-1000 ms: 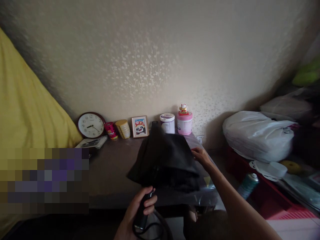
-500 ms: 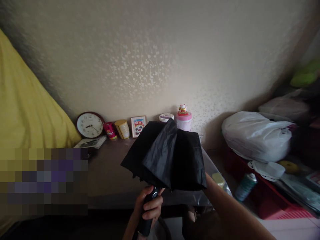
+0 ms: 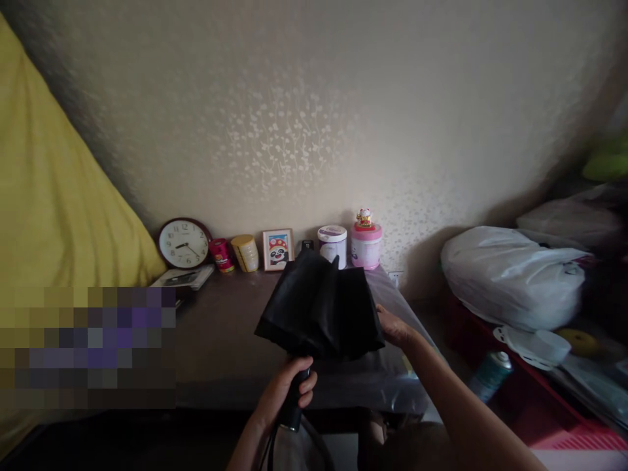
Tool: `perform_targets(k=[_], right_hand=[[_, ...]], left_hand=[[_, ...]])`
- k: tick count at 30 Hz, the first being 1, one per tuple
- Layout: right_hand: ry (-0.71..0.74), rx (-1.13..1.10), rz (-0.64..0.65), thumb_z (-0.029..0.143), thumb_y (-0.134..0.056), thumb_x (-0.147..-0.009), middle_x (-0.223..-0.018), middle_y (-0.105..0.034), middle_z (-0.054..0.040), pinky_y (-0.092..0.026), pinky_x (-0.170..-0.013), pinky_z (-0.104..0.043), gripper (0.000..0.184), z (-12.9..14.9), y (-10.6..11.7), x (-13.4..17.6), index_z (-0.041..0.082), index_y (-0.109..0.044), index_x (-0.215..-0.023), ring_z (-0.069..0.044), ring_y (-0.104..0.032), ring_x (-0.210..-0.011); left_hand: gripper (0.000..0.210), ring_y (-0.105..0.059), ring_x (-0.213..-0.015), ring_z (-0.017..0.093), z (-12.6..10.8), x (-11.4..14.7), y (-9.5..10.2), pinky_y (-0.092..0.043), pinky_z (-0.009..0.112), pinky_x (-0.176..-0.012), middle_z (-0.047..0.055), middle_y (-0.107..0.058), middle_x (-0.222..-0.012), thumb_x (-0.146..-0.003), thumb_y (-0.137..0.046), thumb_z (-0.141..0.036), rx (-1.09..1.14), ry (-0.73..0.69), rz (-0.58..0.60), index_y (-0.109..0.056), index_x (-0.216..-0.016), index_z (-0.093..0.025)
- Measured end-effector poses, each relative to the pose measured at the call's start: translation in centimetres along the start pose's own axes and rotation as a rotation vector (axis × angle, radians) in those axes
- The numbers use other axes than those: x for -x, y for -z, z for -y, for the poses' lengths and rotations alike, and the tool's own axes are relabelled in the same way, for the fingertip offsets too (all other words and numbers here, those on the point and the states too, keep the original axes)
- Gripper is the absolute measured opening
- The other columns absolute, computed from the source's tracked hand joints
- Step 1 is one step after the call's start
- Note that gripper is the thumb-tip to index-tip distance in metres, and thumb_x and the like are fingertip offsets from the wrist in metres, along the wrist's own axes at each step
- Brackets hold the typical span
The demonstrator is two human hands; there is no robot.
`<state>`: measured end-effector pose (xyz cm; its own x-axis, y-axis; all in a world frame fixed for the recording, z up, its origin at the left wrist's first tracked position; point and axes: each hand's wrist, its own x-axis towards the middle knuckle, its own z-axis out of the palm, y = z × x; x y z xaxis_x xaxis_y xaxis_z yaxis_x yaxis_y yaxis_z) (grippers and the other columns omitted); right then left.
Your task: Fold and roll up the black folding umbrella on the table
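A black folding umbrella is held upright in front of me, its canopy partly folded down and hanging in loose pleats. My left hand is wrapped round its black handle, below the canopy. A strap hangs from the lower end of the handle. My right hand is at the right edge of the canopy; most of its fingers are hidden by the fabric, so its grip does not show.
On the brown table along the wall stand a clock, a red can, a yellow tub, a panda picture, a white tub and a pink tub with a cat figurine. At right are a white bag and a spray can.
The umbrella's canopy has come lower and looks narrower. My right hand has come out from behind the canopy to its right edge. My left hand still grips the handle.
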<state>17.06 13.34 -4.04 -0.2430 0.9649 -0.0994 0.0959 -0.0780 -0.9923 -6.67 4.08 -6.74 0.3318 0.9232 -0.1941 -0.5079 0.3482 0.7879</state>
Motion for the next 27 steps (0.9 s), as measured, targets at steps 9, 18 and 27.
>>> perform_targets(k=[9, 18, 27], right_hand=[[-0.218, 0.615, 0.185, 0.011, -0.051, -0.063, -0.053, -0.057, 0.0026, -0.042, -0.048, -0.018, 0.015, -2.5, 3.0, -1.7, 0.015, -0.063, -0.071, -0.009, -0.052, -0.05], [-0.087, 0.946, -0.073, 0.017, -0.05, -0.071, -0.066, -0.066, -0.0053, -0.041, -0.06, -0.026, 0.018, -3.8, 6.0, -2.2, 0.015, -0.067, -0.07, -0.019, -0.06, -0.068], [0.017, 0.999, -0.257, 0.023, -0.045, -0.078, -0.069, -0.069, -0.0053, -0.042, -0.064, -0.027, 0.024, -3.8, 6.3, -2.5, 0.017, -0.068, -0.075, -0.019, -0.063, -0.07]], left_hand=[[0.034, -0.041, -0.039, 0.005, 2.2, -0.8, 2.1, -0.032, 0.016, -0.036, -0.011, -0.045, -0.05, -0.065, -0.065, -0.04, -0.337, 0.095, -0.229, -0.045, -0.083, -0.021], [0.036, -0.048, -0.036, 0.008, 2.0, -0.6, 1.0, -0.036, 0.018, -0.033, -0.007, -0.054, -0.058, -0.074, -0.053, -0.032, -0.698, 0.05, -0.232, -0.043, -0.106, -0.019], [0.044, -0.057, -0.046, 0.014, 1.3, -0.1, 0.3, -0.043, 0.024, -0.045, -0.001, -0.062, -0.067, -0.076, -0.049, -0.023, -1.024, -0.034, -0.197, -0.044, -0.119, -0.016]])
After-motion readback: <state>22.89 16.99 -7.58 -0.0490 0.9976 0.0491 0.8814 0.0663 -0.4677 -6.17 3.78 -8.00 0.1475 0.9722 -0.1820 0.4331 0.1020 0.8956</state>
